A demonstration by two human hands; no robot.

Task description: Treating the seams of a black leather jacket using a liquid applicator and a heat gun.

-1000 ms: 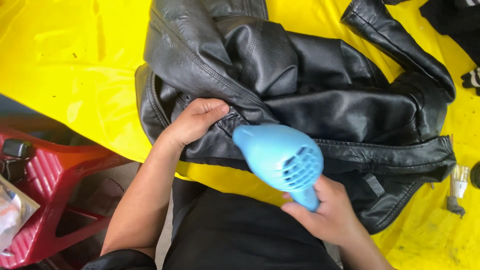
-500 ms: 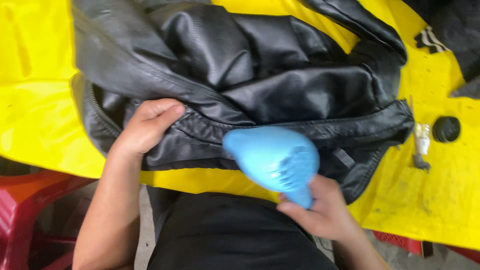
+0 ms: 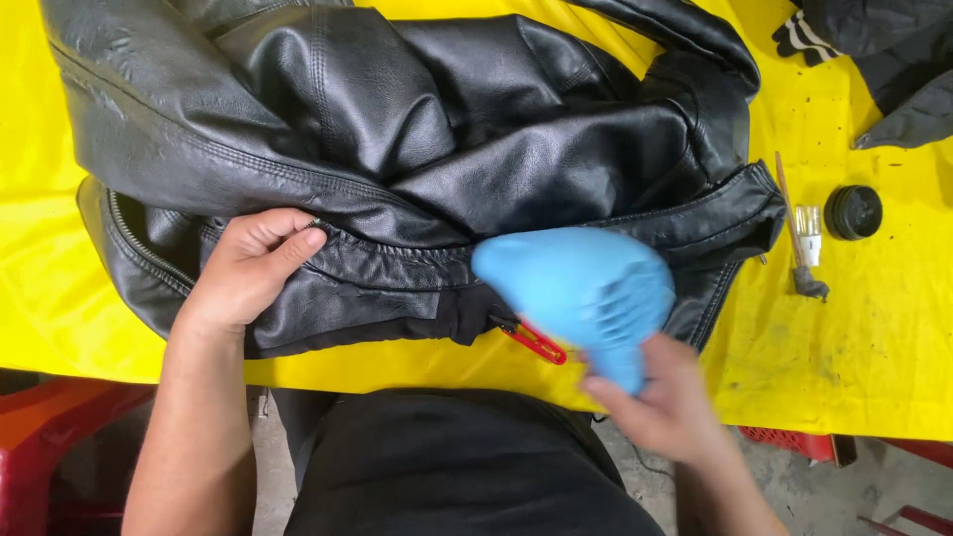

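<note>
A black leather jacket (image 3: pixel 397 149) lies spread over a yellow sheet (image 3: pixel 874 328) on the table. My left hand (image 3: pixel 248 268) rests flat on the jacket's lower edge, beside the zipper, fingers together and pressing the leather down. My right hand (image 3: pixel 665 407) grips the handle of a light blue hair dryer (image 3: pixel 581 288), whose nozzle points left at the jacket's hem. The dryer is blurred. A red clip-like piece (image 3: pixel 531 340) shows under the dryer at the jacket's hem.
A small brush (image 3: pixel 799 243) and a round black tin (image 3: pixel 854 211) lie on the yellow sheet at the right. Dark clothing (image 3: pixel 884 60) sits at the far right corner. A red plastic stool (image 3: pixel 50 437) stands below left; my dark lap (image 3: pixel 447 467) is below the table edge.
The view has shifted so the jacket sits further left. My right hand has carried the dryer along the jacket's hem. My left hand stays pressed on the leather.
</note>
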